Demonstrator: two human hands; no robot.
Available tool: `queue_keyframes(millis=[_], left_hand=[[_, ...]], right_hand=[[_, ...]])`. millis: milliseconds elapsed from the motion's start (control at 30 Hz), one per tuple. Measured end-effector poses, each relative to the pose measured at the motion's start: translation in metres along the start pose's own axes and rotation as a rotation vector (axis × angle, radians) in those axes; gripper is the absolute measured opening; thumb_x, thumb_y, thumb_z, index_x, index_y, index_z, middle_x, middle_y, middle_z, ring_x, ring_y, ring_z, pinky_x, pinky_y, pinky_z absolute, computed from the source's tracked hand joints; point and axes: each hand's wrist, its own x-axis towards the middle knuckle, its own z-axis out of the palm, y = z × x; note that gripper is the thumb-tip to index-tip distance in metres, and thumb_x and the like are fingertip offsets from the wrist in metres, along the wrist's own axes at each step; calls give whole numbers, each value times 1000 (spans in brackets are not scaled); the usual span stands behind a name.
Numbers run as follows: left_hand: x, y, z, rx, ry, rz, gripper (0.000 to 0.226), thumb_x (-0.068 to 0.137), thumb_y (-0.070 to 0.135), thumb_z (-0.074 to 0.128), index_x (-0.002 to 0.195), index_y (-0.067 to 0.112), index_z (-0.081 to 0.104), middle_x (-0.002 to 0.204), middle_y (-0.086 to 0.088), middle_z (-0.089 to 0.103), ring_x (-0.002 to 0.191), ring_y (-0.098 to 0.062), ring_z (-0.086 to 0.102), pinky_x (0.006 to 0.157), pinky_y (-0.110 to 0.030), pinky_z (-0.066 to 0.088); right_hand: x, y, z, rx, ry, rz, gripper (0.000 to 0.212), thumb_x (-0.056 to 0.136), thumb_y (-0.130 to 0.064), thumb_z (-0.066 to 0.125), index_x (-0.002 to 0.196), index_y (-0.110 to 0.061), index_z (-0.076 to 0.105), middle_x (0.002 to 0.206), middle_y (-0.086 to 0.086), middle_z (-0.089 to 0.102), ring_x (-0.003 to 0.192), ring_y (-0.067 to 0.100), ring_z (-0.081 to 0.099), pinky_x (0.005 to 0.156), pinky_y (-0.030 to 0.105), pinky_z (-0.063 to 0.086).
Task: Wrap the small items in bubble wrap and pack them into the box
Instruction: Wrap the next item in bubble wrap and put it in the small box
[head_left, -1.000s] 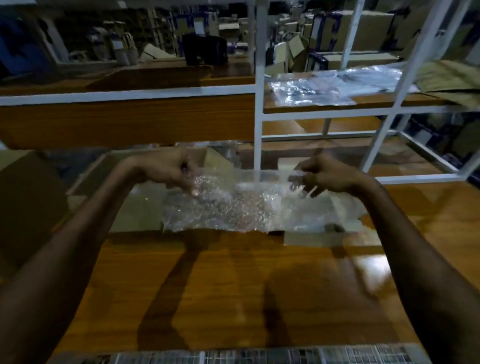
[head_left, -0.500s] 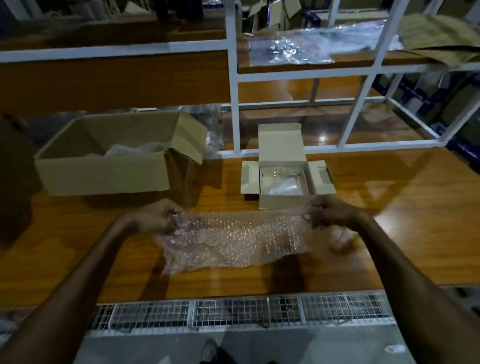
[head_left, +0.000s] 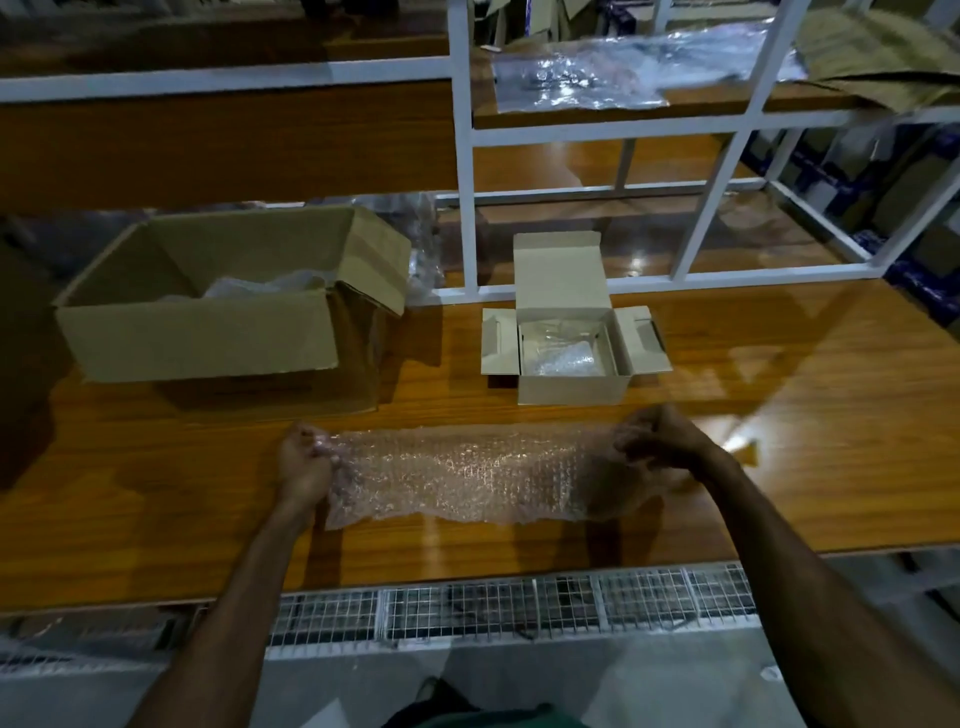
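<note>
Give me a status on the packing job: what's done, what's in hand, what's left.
Done: the small white box sits open with something bubble-wrapped already inside. In hand: the left hand and right hand grip opposite ends of a bubble wrap sheet, stretched just over the table. Left: no item lies on this sheet yet; the box is unclosed. The big brown box holds more plastic.

Bare table (head_left: 779, 467) right of right hand (head_left: 662, 441) and near side of both hands. Ahead: small open box (head_left: 571, 387) blocks right hand, big carton (head_left: 208, 343) sits ahead-left of left hand (head_left: 304, 462).
</note>
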Motion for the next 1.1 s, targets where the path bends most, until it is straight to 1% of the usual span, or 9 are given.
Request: queue_keyframes(millis=[100,200,400,533,700,833,900,1000,1100], left_hand=[[6,-11,5,38,151,50,52,84,-30,52,81,21,44,78,-3,54,74,-16,55,66,-32,52],[1,-15,5,151,198,86,43,85,-24,60,73,16,52,72,-3,55,70,-20,55,63,-28,47],[0,-23,6,94,227,155,29,87,-17,63,99,8,54,87,-7,56,86,-26,56,68,-30,46],[-12,-28,11,323,305,265,19,93,-2,72,106,2,59,95,-12,62,88,-24,58,59,-14,43],[-25,-33,12,683,266,372,19,101,19,65,117,9,62,121,-15,56,101,-27,52,81,-38,41],[-51,-22,39,973,211,510,35,87,30,78,117,14,68,127,-19,58,115,-37,52,92,-52,44],[-70,-18,65,1010,98,596,37,92,38,67,123,17,68,137,-17,58,126,-36,51,102,-57,42],[-85,-26,95,1010,-104,565,54,97,54,53,145,27,54,163,-13,37,153,-36,28,120,-67,25],[-85,-42,101,1094,-256,389,75,98,75,34,163,42,19,176,-7,-3,161,-35,-7,123,-71,-1]], right_hand=[[2,11,6,61,120,33,12,87,-11,82,86,-3,74,70,2,73,60,10,69,48,22,50],[0,15,11,43,219,52,21,83,-20,87,93,-4,77,87,8,75,77,18,69,57,25,47],[-11,17,23,-20,298,41,27,83,-19,87,101,-5,73,94,6,71,82,17,65,62,24,47],[-18,24,31,-62,356,-18,34,86,-25,84,113,-11,69,104,4,65,96,23,62,78,32,48],[-15,31,34,-131,346,77,35,89,-22,80,120,-12,68,113,11,71,98,28,68,79,38,56],[-24,8,56,-526,640,-18,42,86,-14,78,125,-11,63,120,19,63,106,38,63,86,49,56],[-31,-25,84,-556,696,-155,45,86,-9,72,130,-15,61,129,13,61,107,31,62,87,45,57],[-33,-68,147,-475,484,-388,44,94,-16,61,137,-20,56,145,6,55,121,23,59,101,41,55],[-27,-68,202,-517,191,-386,55,105,-43,43,157,-24,36,168,9,29,152,28,32,121,53,36]])
